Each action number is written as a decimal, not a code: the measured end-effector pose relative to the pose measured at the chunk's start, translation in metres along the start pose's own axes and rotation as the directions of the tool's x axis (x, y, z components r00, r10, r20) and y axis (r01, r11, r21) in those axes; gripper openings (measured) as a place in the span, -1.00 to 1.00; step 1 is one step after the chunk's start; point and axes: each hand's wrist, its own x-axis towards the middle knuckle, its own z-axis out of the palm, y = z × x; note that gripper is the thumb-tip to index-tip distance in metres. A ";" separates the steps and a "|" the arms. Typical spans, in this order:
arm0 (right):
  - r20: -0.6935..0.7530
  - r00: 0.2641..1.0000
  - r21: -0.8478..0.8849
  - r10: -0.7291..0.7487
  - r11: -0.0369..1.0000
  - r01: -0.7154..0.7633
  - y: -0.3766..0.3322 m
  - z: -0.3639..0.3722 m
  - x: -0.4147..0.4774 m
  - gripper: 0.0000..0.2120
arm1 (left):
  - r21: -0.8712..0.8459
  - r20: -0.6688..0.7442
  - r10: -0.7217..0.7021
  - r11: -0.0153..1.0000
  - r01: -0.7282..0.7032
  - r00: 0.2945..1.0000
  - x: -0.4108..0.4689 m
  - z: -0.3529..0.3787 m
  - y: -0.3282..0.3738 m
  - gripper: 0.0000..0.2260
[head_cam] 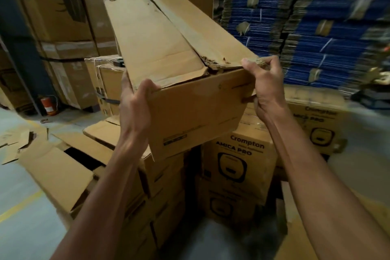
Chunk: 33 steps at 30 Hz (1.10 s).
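One long cardboard box [179, 65] is up in the air, tipped, with torn top flaps. The left grip [135, 107] curls round its near left corner. The right grip [266, 84] pinches its near right corner. Right under it sit stacked Crompton boxes [238, 167]. Blue flat cartons [306, 27] pile up behind on the right.

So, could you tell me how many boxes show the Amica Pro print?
2. One box sits just below the carried carton; the other box stands right of the right hand. The box under the first is too blurred to read; more may be hidden.
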 end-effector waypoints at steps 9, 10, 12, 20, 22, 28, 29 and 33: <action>-0.290 0.953 0.008 -0.091 0.995 0.097 -0.008 -0.091 -0.012 -0.69 | -0.138 0.302 -0.013 0.989 0.057 0.953 -0.004 0.072 -0.012 -0.41; -0.310 0.946 0.006 -0.092 0.995 0.099 -0.005 -0.098 -0.012 -0.68 | -0.138 0.321 -0.025 0.988 0.073 0.947 -0.003 0.080 -0.016 -0.37; -0.348 0.933 0.001 -0.087 0.996 0.094 0.005 -0.109 -0.011 -0.67 | -0.123 0.366 -0.041 0.988 0.092 0.930 0.002 0.094 -0.027 -0.33; -0.475 0.877 -0.069 -0.075 0.996 0.048 0.078 -0.114 0.022 -0.64 | -0.075 0.485 -0.110 0.983 0.167 0.868 0.054 0.142 -0.097 -0.27; -0.499 0.863 -0.109 -0.078 0.994 0.026 0.098 -0.106 0.036 -0.67 | -0.066 0.513 -0.121 0.982 0.180 0.850 0.076 0.152 -0.124 -0.32; -0.591 0.805 -0.169 -0.051 0.984 -0.061 0.156 -0.078 0.088 -0.73 | -0.052 0.588 -0.166 0.969 0.242 0.792 0.145 0.186 -0.195 -0.35; -0.608 0.793 -0.180 -0.048 0.981 -0.078 0.165 -0.074 0.098 -0.73 | -0.045 0.604 -0.175 0.966 0.253 0.778 0.156 0.192 -0.205 -0.34; -0.649 0.760 -0.206 -0.038 0.970 -0.128 0.199 -0.060 0.132 -0.75 | 0.003 0.644 -0.217 0.960 0.281 0.733 0.198 0.214 -0.243 -0.27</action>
